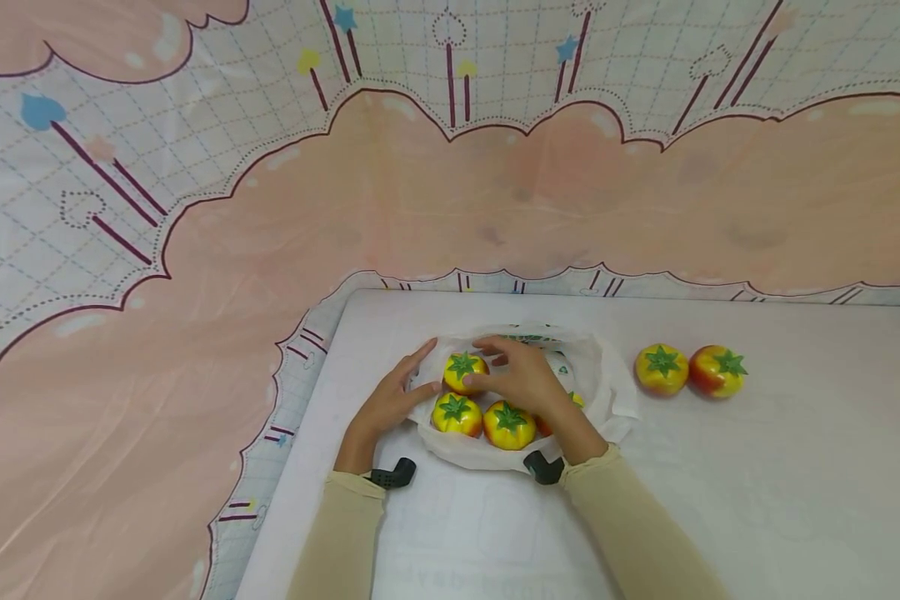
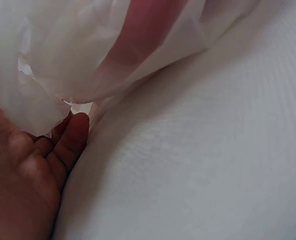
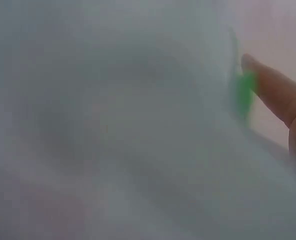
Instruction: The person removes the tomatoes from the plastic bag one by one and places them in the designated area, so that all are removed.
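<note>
1. Both my forearms, in beige sleeves (image 1: 337, 533), reach forward over the white table (image 1: 795, 467), hands angled toward each other.
2. My left hand (image 1: 390, 397) is open at the left side of the white plastic bag (image 1: 450, 452), thumb and forefinger spread apart.
3. My right hand (image 1: 527, 377) arches over the bag, fingers bent leftward, thumb at the upper-left fruit (image 1: 461, 365); whether it grips that fruit, I cannot tell.
4. That yellow-and-red fruit sits inside the bag, with three more visible below and to the right, one partly behind my right wrist.
5. Two loose fruits (image 1: 662, 371) lie side by side, right of the bag.
6. Green print (image 1: 527, 339) on the bag's far rim is too small to read; a green triangular mark (image 1: 562, 368) shows below it.
</note>
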Motion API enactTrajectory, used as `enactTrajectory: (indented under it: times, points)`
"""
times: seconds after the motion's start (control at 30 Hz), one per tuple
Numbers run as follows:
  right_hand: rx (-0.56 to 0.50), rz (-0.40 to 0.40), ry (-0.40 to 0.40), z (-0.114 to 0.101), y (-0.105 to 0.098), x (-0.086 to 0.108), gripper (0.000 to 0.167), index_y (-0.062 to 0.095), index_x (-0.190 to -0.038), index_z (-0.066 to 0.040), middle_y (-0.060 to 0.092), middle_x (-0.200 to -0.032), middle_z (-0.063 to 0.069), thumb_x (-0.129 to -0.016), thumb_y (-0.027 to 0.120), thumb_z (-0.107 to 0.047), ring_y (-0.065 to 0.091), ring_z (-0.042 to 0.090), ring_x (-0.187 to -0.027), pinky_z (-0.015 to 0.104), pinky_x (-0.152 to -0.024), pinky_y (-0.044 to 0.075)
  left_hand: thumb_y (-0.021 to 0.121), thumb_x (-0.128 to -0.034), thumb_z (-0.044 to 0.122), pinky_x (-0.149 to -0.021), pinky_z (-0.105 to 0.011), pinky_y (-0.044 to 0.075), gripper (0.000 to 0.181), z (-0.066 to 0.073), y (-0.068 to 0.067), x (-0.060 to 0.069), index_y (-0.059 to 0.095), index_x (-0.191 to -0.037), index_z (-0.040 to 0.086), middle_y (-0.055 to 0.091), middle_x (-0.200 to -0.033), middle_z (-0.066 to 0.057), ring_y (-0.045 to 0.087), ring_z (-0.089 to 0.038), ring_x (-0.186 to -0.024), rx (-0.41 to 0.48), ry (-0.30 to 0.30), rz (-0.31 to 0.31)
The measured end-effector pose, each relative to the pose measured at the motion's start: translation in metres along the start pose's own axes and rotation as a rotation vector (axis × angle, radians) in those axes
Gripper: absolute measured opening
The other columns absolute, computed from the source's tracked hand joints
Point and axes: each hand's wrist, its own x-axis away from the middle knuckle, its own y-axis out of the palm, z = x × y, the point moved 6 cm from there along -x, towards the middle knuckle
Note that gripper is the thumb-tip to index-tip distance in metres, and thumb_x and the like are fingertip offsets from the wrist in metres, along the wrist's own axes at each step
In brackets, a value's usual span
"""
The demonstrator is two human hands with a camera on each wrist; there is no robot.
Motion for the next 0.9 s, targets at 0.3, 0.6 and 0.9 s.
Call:
enactTrajectory:
  times: [0.3, 0.6, 0.9]
  points:
    - [0.024, -0.018, -0.007, 0.006, 0.01, -0.006, 0.064, 0.061, -0.141, -0.024, 0.065, -0.138, 0.004, -0.084, 0.082, -0.047, 0.062, 0.027, -0.123, 0.048, -0.106, 0.053, 0.069, -0.0941, 0.047, -0.119, -0.068, 0.027, 0.07, -0.002, 0.0, 0.0, 0.034, -0.154, 0.054, 0.028, -0.169, 0.002, 0.025, -0.035, -0.156, 0.004, -0.012, 0.004]
    - [0.044, -0.034, -0.025, 0.008, 0.017, -0.007, 0.066, 0.061, -0.14, -0.019, 0.066, -0.134, 0.007, -0.083, 0.083, -0.043, 0.063, 0.027, -0.118, 0.047, -0.105, 0.052, 0.069, -0.0939, 0.047, -0.121, -0.068, 0.022, 0.07, -0.002, 0.0, 0.0, 0.034, -0.154, 0.053, 0.026, -0.169, 0.004, 0.022, -0.033, -0.157, 0.019, -0.012, 0.0]
    - [0.076, -0.039, 0.004, 0.007, 0.018, -0.007, 0.063, 0.06, -0.141, -0.02, 0.066, -0.131, 0.007, -0.085, 0.083, -0.039, 0.063, 0.026, -0.118, 0.047, -0.106, 0.052, 0.069, -0.0933, 0.045, -0.121, -0.069, 0.02, 0.071, -0.003, -0.001, 0.0, 0.034, -0.155, 0.051, 0.025, -0.17, 0.005, 0.021, -0.033, -0.158, 0.021, -0.018, 0.001]
